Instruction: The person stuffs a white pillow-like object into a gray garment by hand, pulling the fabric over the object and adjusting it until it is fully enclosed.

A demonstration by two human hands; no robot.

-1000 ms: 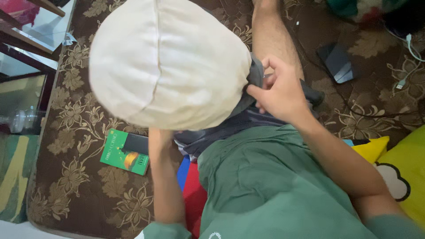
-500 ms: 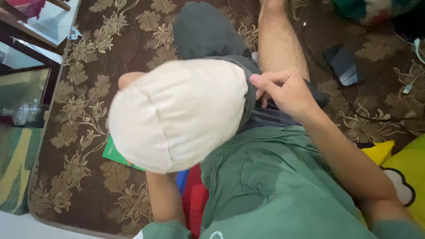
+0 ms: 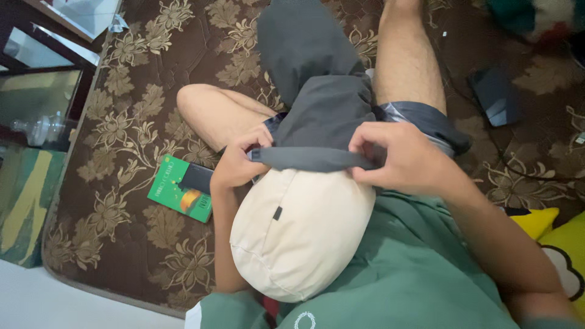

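Now both hands, left hand (image 3: 239, 163) and right hand (image 3: 399, 159), are pinching the grey pillowcase (image 3: 314, 157) hem in their fingers, stretching it over the cream pillow (image 3: 298, 231); pulling downward seems next.

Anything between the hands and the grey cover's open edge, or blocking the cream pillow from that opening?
Nothing visible. The left hand and right hand each pinch the grey cover at its open hem, and the cream pillow butts straight against that hem in the lap.

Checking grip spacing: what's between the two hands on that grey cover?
In the head view, the cover's folded edge runs taut between the left hand and right hand, across the top of the cream pillow. Nothing else sits there.
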